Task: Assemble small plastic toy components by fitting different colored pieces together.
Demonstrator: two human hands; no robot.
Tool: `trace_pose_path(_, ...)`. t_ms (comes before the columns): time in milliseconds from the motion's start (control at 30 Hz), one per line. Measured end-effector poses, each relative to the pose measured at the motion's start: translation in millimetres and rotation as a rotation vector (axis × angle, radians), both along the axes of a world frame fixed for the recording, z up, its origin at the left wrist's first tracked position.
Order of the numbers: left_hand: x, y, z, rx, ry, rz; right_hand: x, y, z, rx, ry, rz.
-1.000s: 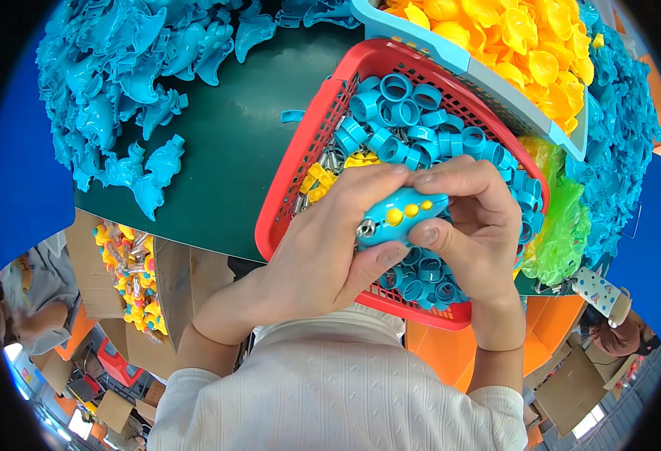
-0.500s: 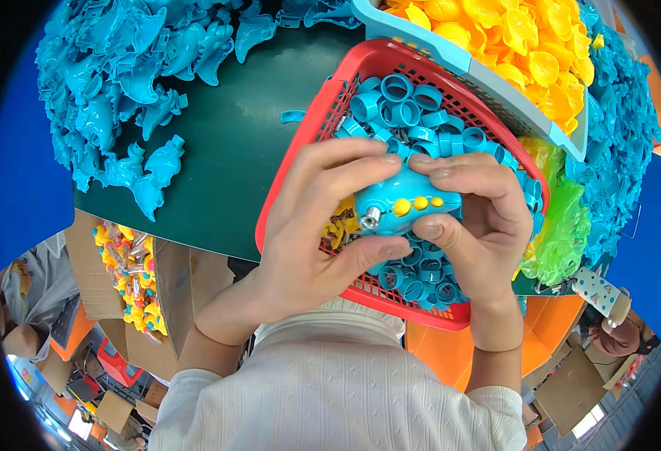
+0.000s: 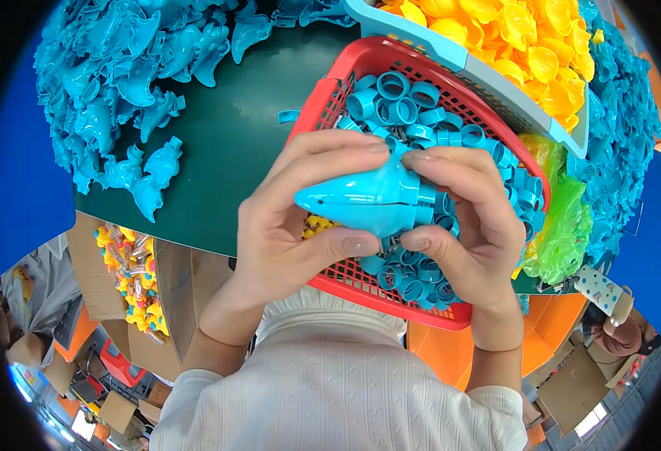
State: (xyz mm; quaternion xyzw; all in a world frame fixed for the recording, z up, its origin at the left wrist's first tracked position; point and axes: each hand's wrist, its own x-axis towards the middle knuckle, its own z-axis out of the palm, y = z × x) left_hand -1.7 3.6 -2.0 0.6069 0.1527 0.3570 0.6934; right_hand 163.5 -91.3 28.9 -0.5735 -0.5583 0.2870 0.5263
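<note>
Both hands hold one blue plastic dolphin-shaped toy body (image 3: 368,201) over a red mesh basket (image 3: 323,120). My left hand (image 3: 293,218) wraps its snout end, thumb underneath and fingers on top. My right hand (image 3: 469,225) grips its tail end the same way. The toy's smooth outer side faces up and its snout points left. The basket holds several blue plastic rings (image 3: 402,109), small yellow parts (image 3: 317,222) and some metal bits.
A pile of blue dolphin shells (image 3: 120,90) lies on the dark green table (image 3: 225,143) at the left. A light blue bin (image 3: 488,79) of yellow parts (image 3: 511,37) stands behind the basket. Green bagged parts (image 3: 563,225) lie right. A cardboard box (image 3: 131,278) of assembled toys sits below left.
The toy has been turned over in both hands: the side with yellow buttons and a metal piece faced up before, now the smooth blue back shows, snout to the left.
</note>
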Motion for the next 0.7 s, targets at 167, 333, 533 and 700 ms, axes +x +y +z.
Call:
trace_pose_path(167,-1,-2,-1,-0.034,-0.049,-0.026,2,-3,-2,0.036,0.067,0.046)
trace_pose_path(333,-4,-3,-4,0.092,-0.034,0.004,4,-7,-1,0.017,0.026,0.066)
trace_pose_path(533,-5,-5,0,-0.054,-0.021,-0.024,1,-3,-5,0.007,0.192,0.070)
trace_pose_path(700,3,-12,4,-0.380,-0.084,-0.068,0,-2,0,-0.148,0.560,0.013)
